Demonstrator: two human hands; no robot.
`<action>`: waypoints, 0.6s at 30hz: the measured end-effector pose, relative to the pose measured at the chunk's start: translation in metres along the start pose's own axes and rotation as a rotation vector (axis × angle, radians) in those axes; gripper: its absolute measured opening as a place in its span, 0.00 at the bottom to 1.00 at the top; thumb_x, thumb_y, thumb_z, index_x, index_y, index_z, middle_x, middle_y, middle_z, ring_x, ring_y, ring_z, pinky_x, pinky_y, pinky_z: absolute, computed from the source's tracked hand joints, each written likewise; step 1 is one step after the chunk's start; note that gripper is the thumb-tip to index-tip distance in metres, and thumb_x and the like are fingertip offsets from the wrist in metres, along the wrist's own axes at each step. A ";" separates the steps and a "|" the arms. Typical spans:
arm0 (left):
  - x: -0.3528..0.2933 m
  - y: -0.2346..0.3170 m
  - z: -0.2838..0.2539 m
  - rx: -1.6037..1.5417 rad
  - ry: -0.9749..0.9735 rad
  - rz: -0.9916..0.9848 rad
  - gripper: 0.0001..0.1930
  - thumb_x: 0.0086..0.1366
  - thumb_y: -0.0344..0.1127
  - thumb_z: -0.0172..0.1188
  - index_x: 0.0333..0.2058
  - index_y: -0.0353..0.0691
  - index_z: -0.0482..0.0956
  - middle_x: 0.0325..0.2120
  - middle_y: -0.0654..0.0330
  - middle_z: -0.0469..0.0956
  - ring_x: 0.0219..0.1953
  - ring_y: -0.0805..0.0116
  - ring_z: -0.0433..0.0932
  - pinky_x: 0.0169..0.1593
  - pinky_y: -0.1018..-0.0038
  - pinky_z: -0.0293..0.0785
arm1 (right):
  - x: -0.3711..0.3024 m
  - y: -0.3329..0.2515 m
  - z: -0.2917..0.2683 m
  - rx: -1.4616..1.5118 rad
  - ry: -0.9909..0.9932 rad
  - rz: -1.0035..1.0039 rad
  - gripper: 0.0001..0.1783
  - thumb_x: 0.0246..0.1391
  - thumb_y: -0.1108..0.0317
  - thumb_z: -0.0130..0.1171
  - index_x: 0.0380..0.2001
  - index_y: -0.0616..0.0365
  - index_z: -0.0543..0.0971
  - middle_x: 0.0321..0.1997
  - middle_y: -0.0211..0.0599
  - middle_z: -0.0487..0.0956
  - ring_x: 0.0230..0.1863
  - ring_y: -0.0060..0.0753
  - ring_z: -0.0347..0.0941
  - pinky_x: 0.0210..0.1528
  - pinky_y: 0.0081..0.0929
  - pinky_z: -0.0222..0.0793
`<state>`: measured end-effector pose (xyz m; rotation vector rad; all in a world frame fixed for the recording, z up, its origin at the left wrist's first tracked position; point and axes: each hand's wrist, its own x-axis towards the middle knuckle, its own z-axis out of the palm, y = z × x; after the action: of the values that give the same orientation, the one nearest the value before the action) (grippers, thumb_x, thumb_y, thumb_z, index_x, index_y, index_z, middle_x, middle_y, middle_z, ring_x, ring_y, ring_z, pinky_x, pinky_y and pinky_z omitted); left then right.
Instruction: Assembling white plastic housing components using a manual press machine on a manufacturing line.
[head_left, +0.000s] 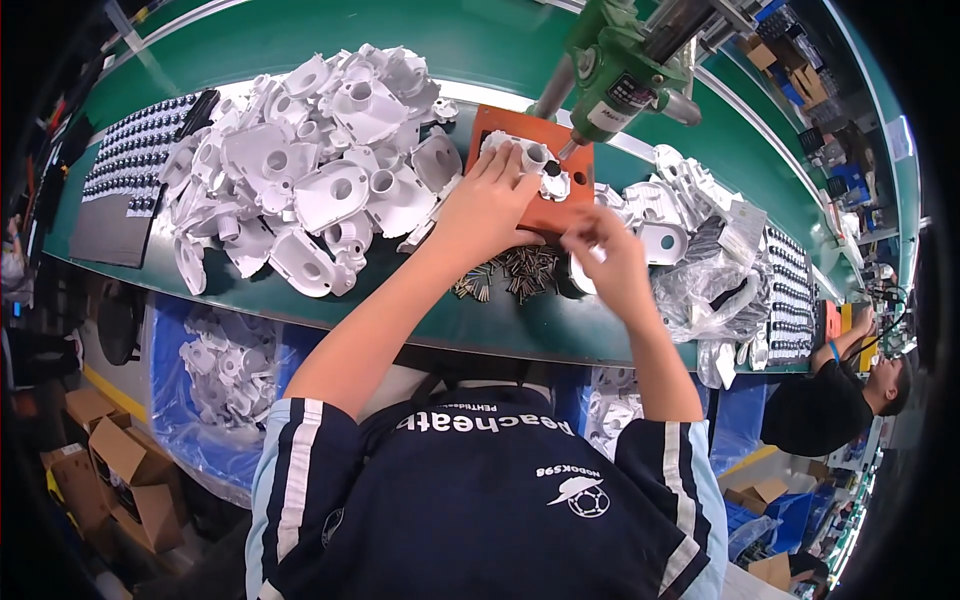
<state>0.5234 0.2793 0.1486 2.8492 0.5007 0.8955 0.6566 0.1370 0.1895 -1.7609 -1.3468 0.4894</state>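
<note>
While the left hand (488,198) rests, fingers extended, on the white part (537,156) atop the orange block (548,216), the right hand (612,258) hovers by its near right corner, grip too blurred to tell.

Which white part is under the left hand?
The white part on the orange block, under the left hand; the others lie off the block, mostly heaped.

You wear a dark navy shirt (450,520) with white lettering (440,423) across the front and, toward the right sleeve (645,485), a small white football drawing (588,501). This sleeve and the left sleeve (325,470) are short, with white stripes (300,460) and light-blue panels (262,500). Your left hand (495,190) and right hand (605,250) are bare.
</note>
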 end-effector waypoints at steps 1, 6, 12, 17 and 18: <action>-0.001 -0.001 0.000 -0.009 0.010 0.002 0.37 0.38 0.52 0.71 0.43 0.34 0.69 0.52 0.41 0.67 0.57 0.47 0.64 0.60 0.60 0.61 | 0.012 0.008 -0.004 0.036 0.041 -0.006 0.13 0.49 0.76 0.59 0.40 0.63 0.76 0.30 0.31 0.77 0.31 0.18 0.71 0.36 0.19 0.68; 0.000 0.003 0.002 -0.057 0.044 0.023 0.36 0.37 0.51 0.72 0.41 0.36 0.67 0.50 0.36 0.67 0.57 0.45 0.65 0.61 0.59 0.59 | 0.061 0.028 -0.005 0.214 0.163 0.086 0.10 0.48 0.73 0.59 0.35 0.68 0.78 0.31 0.36 0.80 0.33 0.18 0.72 0.35 0.18 0.69; 0.001 0.006 0.001 -0.064 0.043 0.018 0.36 0.36 0.51 0.72 0.40 0.36 0.67 0.50 0.37 0.67 0.56 0.45 0.65 0.61 0.60 0.60 | 0.075 0.039 0.006 0.224 0.173 0.050 0.07 0.47 0.71 0.62 0.28 0.66 0.78 0.25 0.26 0.75 0.27 0.14 0.66 0.32 0.15 0.62; 0.002 0.000 0.000 -0.052 0.045 0.013 0.36 0.36 0.51 0.72 0.41 0.36 0.67 0.50 0.37 0.67 0.56 0.45 0.65 0.61 0.60 0.60 | 0.081 0.040 0.015 0.202 0.217 -0.005 0.07 0.47 0.72 0.62 0.26 0.67 0.77 0.26 0.26 0.74 0.26 0.15 0.66 0.31 0.15 0.62; 0.002 0.000 0.000 -0.057 0.042 0.009 0.37 0.36 0.51 0.72 0.41 0.36 0.67 0.50 0.37 0.67 0.56 0.46 0.65 0.61 0.60 0.60 | 0.081 0.040 0.015 0.193 0.217 -0.016 0.08 0.47 0.72 0.62 0.26 0.68 0.77 0.28 0.27 0.74 0.27 0.15 0.67 0.32 0.15 0.63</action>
<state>0.5253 0.2804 0.1498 2.7893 0.4599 0.9575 0.6971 0.2151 0.1634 -1.5942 -1.1225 0.3935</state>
